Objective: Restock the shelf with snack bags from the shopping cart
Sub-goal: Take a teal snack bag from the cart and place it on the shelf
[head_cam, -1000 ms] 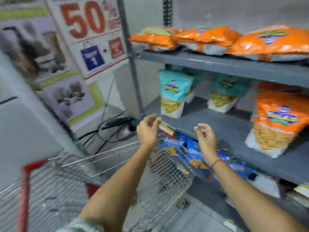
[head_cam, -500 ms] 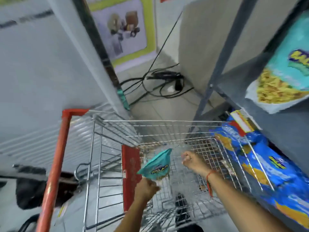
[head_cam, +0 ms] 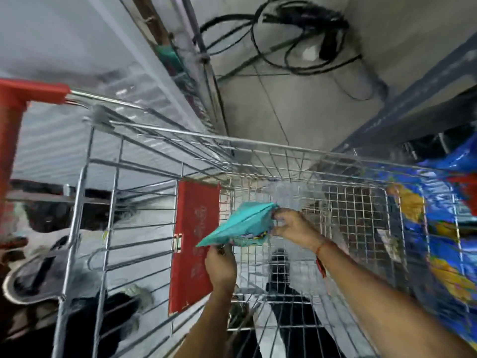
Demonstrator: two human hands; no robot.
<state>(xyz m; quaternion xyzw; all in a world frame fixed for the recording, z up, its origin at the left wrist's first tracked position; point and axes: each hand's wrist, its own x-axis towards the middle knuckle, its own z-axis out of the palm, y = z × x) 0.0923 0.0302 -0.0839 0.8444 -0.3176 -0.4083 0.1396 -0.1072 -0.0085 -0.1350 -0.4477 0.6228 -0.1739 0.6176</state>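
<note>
- Camera is looking steeply down into a wire cart (head_cam: 258, 143); picture is blurring at the edges
- Both hands are reaching inside the basket, holding one teal bag (head_cam: 242, 223) between them, above the mesh floor
- Left hand (head_cam: 220, 264) is gripping the bag's lower left end from beneath, fingers curling shut round the edge
- Right hand (head_cam: 294, 227) is pinching the bag's upper right end, thumb and fingertips closing on the foil; a red thread is sitting on that wrist
- Bag is lying tilted, upper right corner higher, some print showing along its lower edge, too smeared to read
- A red flap (head_cam: 195, 244) is hanging on the cart's inner wall, just left of the bag
- Red handle (head_cam: 23, 91) is showing at far left
- Blue bags (head_cam: 444, 228) are lying on the bottom shelf, right of the cart, seen partly through its mesh
- Grey shelf frame (head_cam: 402, 104) is running diagonally at upper right
- Black cables (head_cam: 296, 42) are coiling on the floor beyond the cart
</note>
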